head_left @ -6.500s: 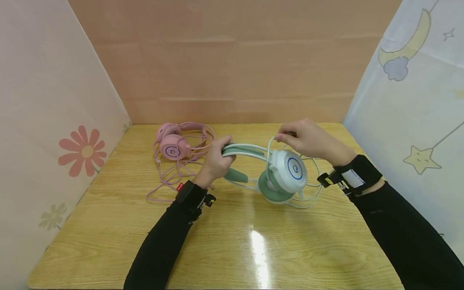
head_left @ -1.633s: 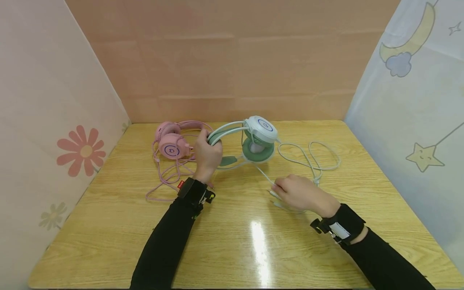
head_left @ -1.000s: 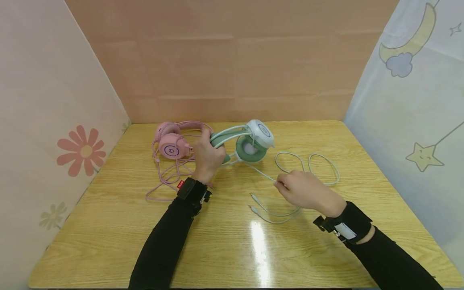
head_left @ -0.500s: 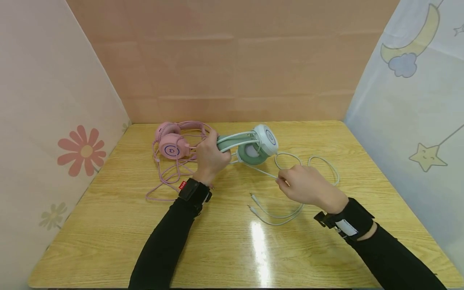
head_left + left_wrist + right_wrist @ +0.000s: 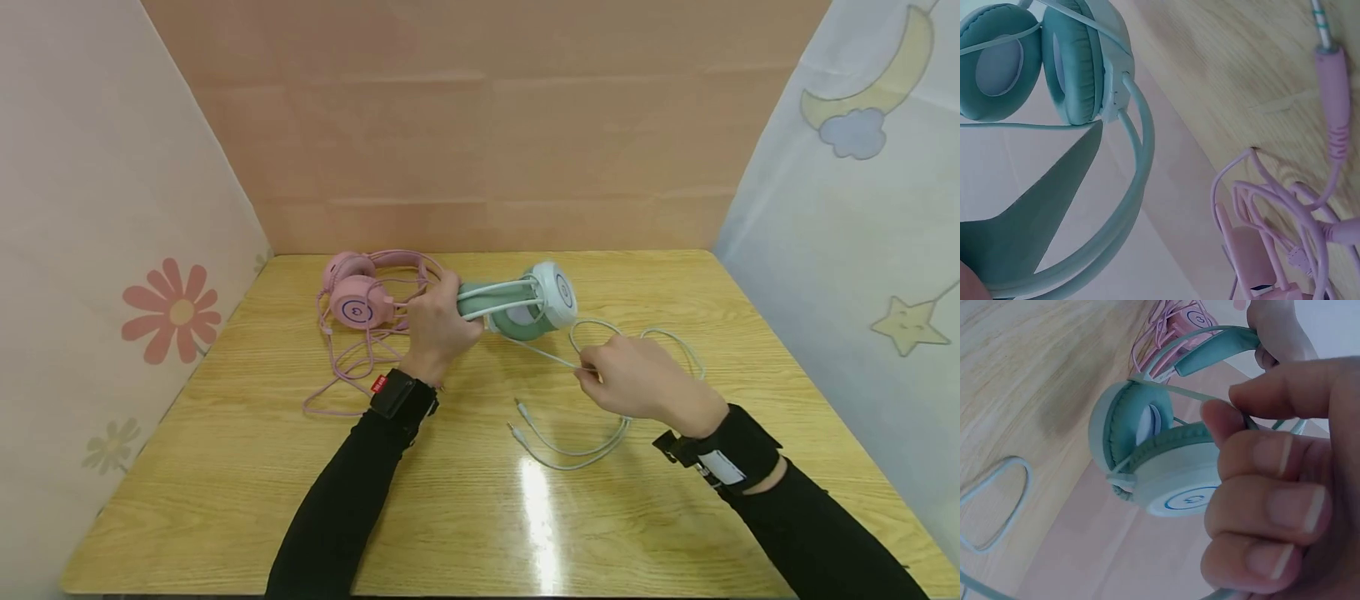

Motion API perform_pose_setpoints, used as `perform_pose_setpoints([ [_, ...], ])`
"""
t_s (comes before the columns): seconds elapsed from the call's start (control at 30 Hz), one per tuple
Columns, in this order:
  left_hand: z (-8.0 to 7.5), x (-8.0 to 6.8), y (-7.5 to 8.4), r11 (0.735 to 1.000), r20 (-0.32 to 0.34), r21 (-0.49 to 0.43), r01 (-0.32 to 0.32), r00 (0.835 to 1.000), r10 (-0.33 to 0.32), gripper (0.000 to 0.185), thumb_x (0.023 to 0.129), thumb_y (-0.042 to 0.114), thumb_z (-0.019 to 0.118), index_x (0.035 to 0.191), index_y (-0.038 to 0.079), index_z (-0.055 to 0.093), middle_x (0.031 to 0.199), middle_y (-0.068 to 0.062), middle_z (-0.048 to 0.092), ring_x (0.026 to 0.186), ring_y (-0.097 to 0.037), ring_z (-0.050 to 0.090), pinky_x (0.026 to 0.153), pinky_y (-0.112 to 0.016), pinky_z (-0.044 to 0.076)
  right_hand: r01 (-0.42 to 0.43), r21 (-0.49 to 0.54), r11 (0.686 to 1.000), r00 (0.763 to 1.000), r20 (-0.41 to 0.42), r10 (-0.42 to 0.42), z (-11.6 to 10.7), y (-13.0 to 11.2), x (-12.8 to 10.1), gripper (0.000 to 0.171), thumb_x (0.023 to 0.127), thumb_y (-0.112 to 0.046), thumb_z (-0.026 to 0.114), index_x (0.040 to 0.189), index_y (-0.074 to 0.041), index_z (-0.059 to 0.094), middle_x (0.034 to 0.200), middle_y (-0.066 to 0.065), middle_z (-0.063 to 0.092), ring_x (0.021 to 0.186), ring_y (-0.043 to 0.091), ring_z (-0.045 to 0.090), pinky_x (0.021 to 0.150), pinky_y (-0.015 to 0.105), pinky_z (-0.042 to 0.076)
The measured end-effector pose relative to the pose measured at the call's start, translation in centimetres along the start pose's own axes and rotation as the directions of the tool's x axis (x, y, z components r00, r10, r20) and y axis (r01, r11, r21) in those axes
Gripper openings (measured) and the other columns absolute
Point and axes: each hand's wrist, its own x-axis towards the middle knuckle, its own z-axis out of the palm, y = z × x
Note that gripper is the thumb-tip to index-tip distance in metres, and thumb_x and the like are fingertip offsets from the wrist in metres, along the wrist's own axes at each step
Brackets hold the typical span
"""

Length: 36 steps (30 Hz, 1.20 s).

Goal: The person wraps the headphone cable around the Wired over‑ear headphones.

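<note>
My left hand [image 5: 438, 325] grips the headband of mint-green and white headphones [image 5: 561, 293], which are held over the table with both ear cups to the right. Their green padding [image 5: 1072, 69] shows in the left wrist view. My right hand [image 5: 637, 379] pinches the headphones' thin cable [image 5: 543, 352] between thumb and forefinger, a short way from the cups. The other fingers are curled in, as the right wrist view shows. From cup to fingertips the cable runs nearly straight. Beyond the hand it lies in loops [image 5: 678, 337] on the table, and its two plugs [image 5: 519, 435] point left.
Pink headphones [image 5: 362, 302] rest at the back left of the wooden table [image 5: 225, 500], right behind the left hand. Their tangled pink cable [image 5: 337, 379] spreads toward the left wrist. Upright panels stand along the back and both sides.
The right hand has come down from beside the ear cup, still with the cable. Both plugs now show left of it. Lately the headphones have tilted and shifted slightly right in the left hand.
</note>
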Motion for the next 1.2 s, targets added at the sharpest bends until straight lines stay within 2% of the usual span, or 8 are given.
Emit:
perform_pose_setpoints([
  [0.13,0.0,-0.2,-0.1,1.0,0.006,0.005,-0.003,1.0,0.003,0.027,0.062,0.005,0.068,0.084,0.002,0.052,0.061,-0.006,0.044,0.045,-0.018,0.037,0.043,-0.031,0.029,0.009,-0.024,1.0,1.0,-0.001,-0.009,-0.3,0.1,-0.1,0.041,0.096,-0.016,0.06,0.062,-0.021,0.038,0.055,-0.01,0.023,0.048,0.005,0.021,0.049,0.026,0.017],
  [0.27,0.0,-0.3,0.0,1.0,0.009,-0.006,0.007,1.0,-0.007,0.026,0.063,0.004,0.067,0.084,0.002,0.052,0.062,-0.005,0.042,0.045,-0.017,0.036,0.044,-0.031,0.028,0.025,-0.062,0.998,1.0,-0.009,-0.026,-0.7,0.2,-0.2,0.039,0.095,-0.014,0.059,0.063,-0.021,0.037,0.056,-0.01,0.022,0.049,0.006,0.02,0.049,0.026,0.017],
  [0.43,-0.1,-0.3,0.0,1.0,-0.015,-0.021,0.018,1.0,-0.018,0.025,0.063,0.002,0.065,0.084,0.002,0.052,0.062,-0.004,0.041,0.047,-0.016,0.036,0.044,-0.031,0.03,0.033,-0.148,0.988,0.998,-0.055,-0.041,-1.4,0.0,-0.3,0.041,0.092,-0.012,0.058,0.06,-0.02,0.035,0.055,-0.009,0.021,0.048,0.007,0.019,0.047,0.027,0.016],
  [0.83,-0.2,-0.5,-0.4,0.999,0.005,0.003,-0.033,0.999,0.033,0.027,0.062,0.004,0.065,0.085,0.002,0.05,0.061,-0.004,0.041,0.044,-0.014,0.033,0.042,-0.029,0.025,0.067,-0.219,0.973,0.987,-0.127,-0.096,-3.5,-0.4,0.4,0.039,0.092,-0.014,0.059,0.061,-0.02,0.037,0.054,-0.009,0.023,0.046,0.009,0.023,0.047,0.028,0.017],
  [1.0,-0.3,-0.3,0.0,1.0,0.026,-0.023,-0.018,0.999,0.019,0.027,0.061,0.003,0.064,0.086,0.001,0.051,0.062,-0.004,0.042,0.046,-0.013,0.032,0.044,-0.028,0.025,0.064,-0.263,0.963,0.966,-0.227,-0.126,-4.5,-0.1,0.6,0.036,0.088,-0.012,0.06,0.061,-0.019,0.038,0.054,-0.008,0.026,0.045,0.01,0.026,0.045,0.029,0.018],
  [1.2,-0.4,0.1,0.6,0.999,0.051,-0.014,-0.039,0.998,0.04,0.03,0.06,0.003,0.066,0.087,0.002,0.052,0.066,-0.007,0.046,0.047,-0.015,0.035,0.044,-0.031,0.03,0.138,-0.271,0.953,0.94,-0.266,-0.212,-5.1,-0.1,1.3,0.02,0.087,-0.013,0.067,0.07,-0.017,0.057,0.057,-0.01,0.042,0.045,0.006,0.032,0.04,0.029,0.026],
])
